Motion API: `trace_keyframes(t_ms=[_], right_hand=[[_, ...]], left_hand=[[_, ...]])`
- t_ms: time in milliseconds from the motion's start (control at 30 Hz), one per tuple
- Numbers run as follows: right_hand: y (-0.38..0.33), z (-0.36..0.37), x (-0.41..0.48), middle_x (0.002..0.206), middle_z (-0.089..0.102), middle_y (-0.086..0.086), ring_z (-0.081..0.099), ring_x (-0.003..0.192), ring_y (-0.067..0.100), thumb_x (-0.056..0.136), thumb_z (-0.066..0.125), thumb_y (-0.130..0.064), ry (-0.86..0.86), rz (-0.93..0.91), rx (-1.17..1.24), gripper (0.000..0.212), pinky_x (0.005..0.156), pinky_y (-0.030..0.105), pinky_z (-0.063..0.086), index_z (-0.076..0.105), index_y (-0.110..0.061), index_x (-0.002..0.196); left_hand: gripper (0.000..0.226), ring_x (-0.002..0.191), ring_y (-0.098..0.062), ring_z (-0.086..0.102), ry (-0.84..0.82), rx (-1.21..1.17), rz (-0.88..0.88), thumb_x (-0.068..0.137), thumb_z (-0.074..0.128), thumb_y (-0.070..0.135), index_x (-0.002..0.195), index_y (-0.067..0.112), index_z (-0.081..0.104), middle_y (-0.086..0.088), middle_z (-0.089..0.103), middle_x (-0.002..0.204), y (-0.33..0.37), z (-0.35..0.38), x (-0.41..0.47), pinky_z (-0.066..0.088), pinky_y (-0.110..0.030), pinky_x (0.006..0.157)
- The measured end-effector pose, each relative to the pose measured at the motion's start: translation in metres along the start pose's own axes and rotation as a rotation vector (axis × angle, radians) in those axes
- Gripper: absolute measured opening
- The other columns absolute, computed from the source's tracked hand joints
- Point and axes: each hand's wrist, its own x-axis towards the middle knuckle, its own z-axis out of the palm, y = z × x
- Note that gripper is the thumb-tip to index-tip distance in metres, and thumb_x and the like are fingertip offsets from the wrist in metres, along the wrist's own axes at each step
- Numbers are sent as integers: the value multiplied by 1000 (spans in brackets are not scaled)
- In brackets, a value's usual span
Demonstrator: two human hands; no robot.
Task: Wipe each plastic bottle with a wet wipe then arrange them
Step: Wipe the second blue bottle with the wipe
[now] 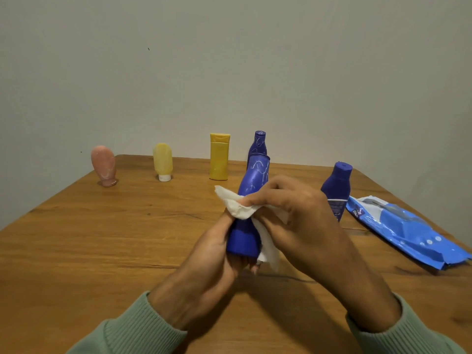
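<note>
At the centre of the frame the left hand (217, 254) grips the blue bottle (252, 182) by its base end, fingers curled round it, holding it tilted with the cap end pointing away. The right hand (293, 213) pinches the wet wipe (235, 203) against the bottle's middle. White marks show on the upper part, so the wipe should probably travel toward the cap under firm pressure while the left hand turns the bottle. Five other bottles (219, 157) stand on the worktop (102, 238); the wipes pack (408, 226) lies at the right.
</note>
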Motion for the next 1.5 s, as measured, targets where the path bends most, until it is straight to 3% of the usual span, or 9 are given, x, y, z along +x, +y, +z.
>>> trace_keyframes(t_ms=[133,333,533,800,900,1067,1233,1400,1500], right_hand=[[-1,6,-3,97,60,0,58,87,18,82,69,-11,75,55,-47,25,70,36,54,69,-16,106],[-6,-9,1,101,58,-11,56,91,5,82,69,-12,-292,13,-26,28,75,23,52,69,-25,107],[-8,-15,0,100,63,-4,61,89,10,75,74,-8,-94,7,-133,24,71,20,53,71,-18,97],[-16,-24,0,103,56,-19,55,99,3,80,64,-23,-399,6,18,21,81,21,49,72,-26,99],[-17,-20,0,101,59,-19,55,96,0,80,70,-33,-333,47,19,15,77,20,50,72,-27,94],[-10,-5,1,96,58,-16,54,88,0,75,70,-38,-52,207,-48,23,70,13,45,65,-28,95],[-22,0,-3,95,66,-14,58,86,1,79,68,-36,-151,194,-47,24,71,13,47,68,-27,101],[-5,-3,0,96,68,-7,52,80,-7,80,67,-26,-22,214,-100,24,67,5,39,69,-21,103],[-6,-4,0,101,65,-12,55,88,-5,81,67,-27,-97,211,-36,27,69,6,42,68,-24,108]], left_hand=[[39,62,-23,57,28,12,-30,79,52,46,87,19,78,-12,67,81,-1,-2,4,38,-38,63],[41,107,-26,61,7,-278,-53,81,55,33,99,2,74,-20,69,105,2,-5,7,36,-46,111],[46,66,-22,58,-42,-128,-28,82,45,41,109,9,66,-13,67,83,2,-7,6,42,-36,58],[52,89,-21,58,-131,-250,-171,96,46,52,112,7,66,-13,65,92,5,-21,12,40,-39,90],[50,68,-17,62,-127,-262,-152,96,47,49,97,5,70,-10,64,82,3,-18,11,50,-32,67],[56,81,-26,63,-78,-180,-72,92,45,49,105,3,74,-19,68,101,3,-13,9,38,-41,76],[54,80,-19,64,-140,-244,-117,96,47,51,115,3,61,-15,66,94,3,-17,11,35,-42,97],[52,65,-25,56,-123,-48,-59,91,43,52,115,11,64,-15,62,87,2,-12,9,42,-37,59],[51,69,-24,57,-120,-59,-49,90,45,51,110,11,71,-15,64,89,1,-11,9,43,-39,66]])
